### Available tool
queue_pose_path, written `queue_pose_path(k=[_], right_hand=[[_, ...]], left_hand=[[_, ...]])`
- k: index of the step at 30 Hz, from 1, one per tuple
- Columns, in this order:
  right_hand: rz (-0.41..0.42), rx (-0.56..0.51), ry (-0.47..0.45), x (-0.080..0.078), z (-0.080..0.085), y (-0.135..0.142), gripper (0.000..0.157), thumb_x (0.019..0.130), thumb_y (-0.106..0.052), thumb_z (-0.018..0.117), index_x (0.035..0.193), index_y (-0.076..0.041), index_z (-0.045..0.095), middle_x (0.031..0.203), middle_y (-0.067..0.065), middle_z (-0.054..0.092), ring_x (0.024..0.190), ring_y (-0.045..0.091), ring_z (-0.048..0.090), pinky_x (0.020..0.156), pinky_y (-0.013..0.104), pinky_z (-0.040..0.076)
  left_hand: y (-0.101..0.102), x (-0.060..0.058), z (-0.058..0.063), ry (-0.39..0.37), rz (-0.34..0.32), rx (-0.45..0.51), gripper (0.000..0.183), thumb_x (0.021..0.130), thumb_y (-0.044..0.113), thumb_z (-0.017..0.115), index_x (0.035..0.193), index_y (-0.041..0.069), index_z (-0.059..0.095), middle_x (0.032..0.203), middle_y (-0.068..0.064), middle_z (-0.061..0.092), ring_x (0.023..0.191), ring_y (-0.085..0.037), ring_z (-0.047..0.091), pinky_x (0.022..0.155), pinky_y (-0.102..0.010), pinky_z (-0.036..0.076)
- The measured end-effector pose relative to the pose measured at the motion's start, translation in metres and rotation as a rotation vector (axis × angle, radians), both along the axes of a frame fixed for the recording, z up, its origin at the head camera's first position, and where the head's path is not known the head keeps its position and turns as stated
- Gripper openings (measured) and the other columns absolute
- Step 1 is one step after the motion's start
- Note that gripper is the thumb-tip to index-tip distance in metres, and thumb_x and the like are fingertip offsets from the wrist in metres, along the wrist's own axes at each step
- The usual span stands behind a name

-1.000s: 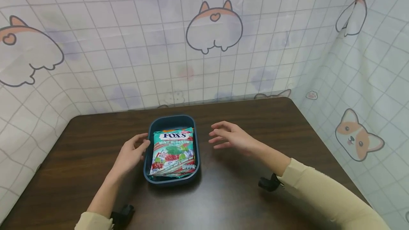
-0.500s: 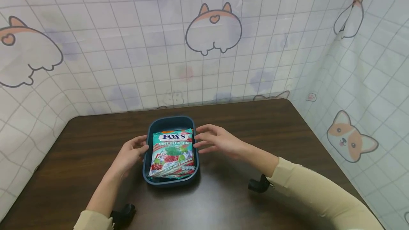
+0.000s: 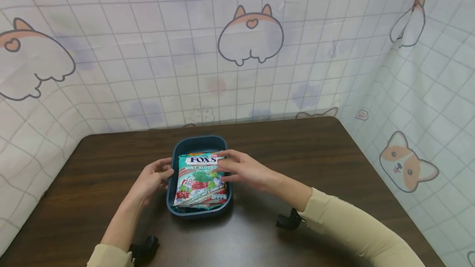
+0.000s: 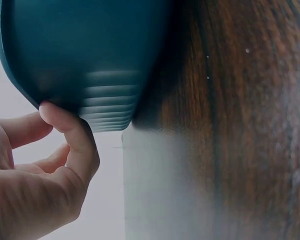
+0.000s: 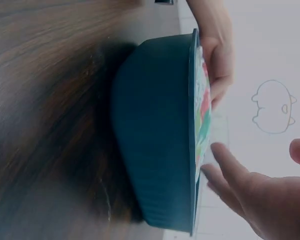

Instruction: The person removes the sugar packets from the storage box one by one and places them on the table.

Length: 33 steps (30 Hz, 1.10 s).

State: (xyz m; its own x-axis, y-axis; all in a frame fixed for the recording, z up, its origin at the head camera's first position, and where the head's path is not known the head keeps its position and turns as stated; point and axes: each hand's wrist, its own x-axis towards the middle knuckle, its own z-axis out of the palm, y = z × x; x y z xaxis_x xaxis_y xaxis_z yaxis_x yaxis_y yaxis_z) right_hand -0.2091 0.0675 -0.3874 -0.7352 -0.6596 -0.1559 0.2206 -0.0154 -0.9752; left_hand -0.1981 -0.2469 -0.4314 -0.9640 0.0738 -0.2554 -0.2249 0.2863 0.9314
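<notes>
A dark blue plastic tub (image 3: 200,214) stands on the brown table. Inside it lies a green and red bag of candy (image 3: 200,176) marked FOX'S Mint Blossom. My left hand (image 3: 150,180) is at the tub's left rim; in the left wrist view its bent finger and thumb (image 4: 27,131) meet the rim as a pinch. From the right, my right hand (image 3: 248,171) reaches over the right rim. Its fingers are spread and slightly bent above the bag; the right wrist view shows the fingertips (image 5: 218,150) close to the bag, holding nothing.
A strip of orange packaging (image 3: 196,154) shows at the bag's far edge. White cloth with a grid and cartoon dogs (image 3: 250,36) hangs behind the table (image 3: 297,147) and along its sides. Black camera mounts (image 3: 289,220) sit at both wrists.
My right hand has moved left, from beside the tub to over its right rim and the bag. The left hand has stayed at the rim, and the tub has not moved.
</notes>
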Motion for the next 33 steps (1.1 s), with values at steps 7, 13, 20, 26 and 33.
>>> queue_pose_path(k=[7,13,20,26,33], right_hand=[[-0.002,0.038,-0.030,0.008,-0.004,-0.012,0.059,0.108,-0.020,0.054,0.157,0.002,0.028,0.155,0.025,0.036,0.138,0.039,0.045,0.108,0.049,0.044],[-0.036,0.149,0.035,0.016,-0.005,-0.020,0.063,0.106,-0.026,0.060,0.157,-0.003,0.031,0.159,0.021,0.033,0.137,0.032,0.044,0.112,0.051,0.041],[-0.089,0.240,0.076,0.014,-0.001,-0.028,0.061,0.103,-0.032,0.064,0.153,-0.006,0.039,0.139,0.015,0.051,0.118,0.027,0.055,0.102,0.047,0.049],[-0.094,0.251,0.101,0.017,0.002,-0.036,0.063,0.103,-0.031,0.064,0.155,-0.006,0.036,0.130,0.014,0.056,0.108,0.027,0.061,0.096,0.046,0.053],[-0.089,0.311,0.164,0.021,0.004,-0.045,0.067,0.101,-0.033,0.066,0.156,-0.011,0.036,0.132,0.012,0.055,0.112,0.028,0.059,0.095,0.048,0.052]], left_hand=[[0.001,0.004,-0.002,-0.017,0.012,-0.008,0.054,0.108,0.016,0.054,0.155,-0.001,0.034,0.138,-0.024,0.044,0.113,-0.033,0.051,0.083,-0.034,0.054],[0.004,0.004,0.000,-0.003,-0.001,0.003,0.055,0.107,0.015,0.055,0.155,-0.003,0.035,0.136,-0.024,0.045,0.110,-0.032,0.053,0.082,-0.034,0.055],[0.001,0.002,0.002,-0.003,-0.006,0.011,0.055,0.107,0.015,0.055,0.155,-0.003,0.033,0.137,-0.025,0.044,0.110,-0.031,0.053,0.082,-0.034,0.055],[0.002,0.000,0.000,-0.003,-0.005,0.023,0.055,0.107,0.015,0.055,0.155,-0.003,0.034,0.135,-0.023,0.045,0.110,-0.031,0.054,0.083,-0.035,0.056],[0.002,-0.001,-0.001,-0.003,0.006,0.033,0.054,0.107,0.014,0.054,0.155,-0.002,0.034,0.135,-0.023,0.044,0.109,-0.030,0.054,0.082,-0.035,0.055]])
